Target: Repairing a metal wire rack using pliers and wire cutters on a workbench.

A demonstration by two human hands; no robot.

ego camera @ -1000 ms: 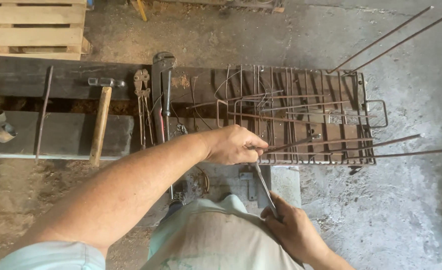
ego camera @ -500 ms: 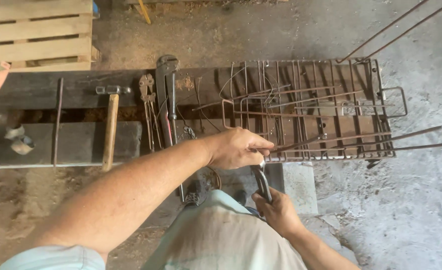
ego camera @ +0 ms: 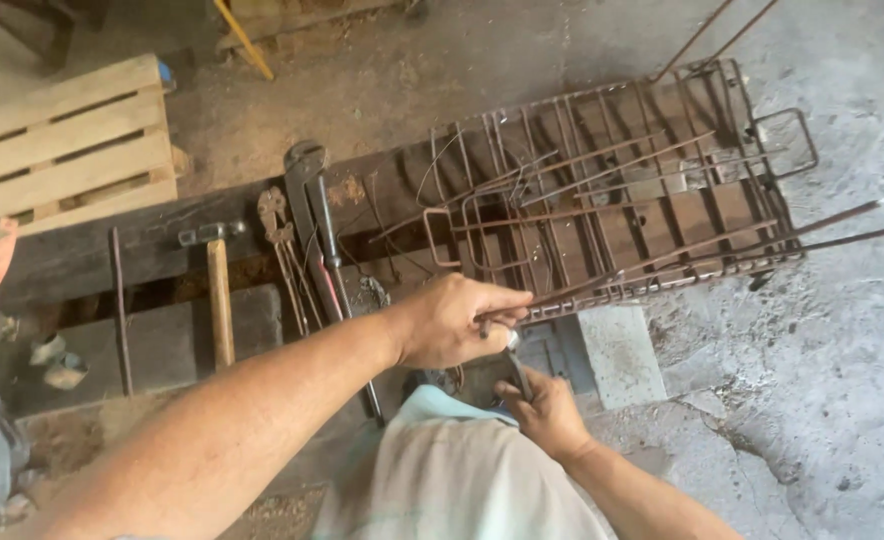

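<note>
A rusty cage of steel bars and bent stirrups lies across a dark wooden workbench. My left hand is closed on the near end of one long bar at the cage's front edge. Just below it, my right hand grips the handle of a thin metal tool whose tip points up toward the same spot. What the tool's tip touches is hidden behind my left hand.
On the bench to the left lie a hammer, pincers, a large pipe wrench and a loose rod. A wooden pallet stands at the back left. Long bars stick out over the concrete floor.
My right hand has moved up and left, bringing the tool close under my left hand. My view has swung and tilted, so the cage now sits higher and slanted.
</note>
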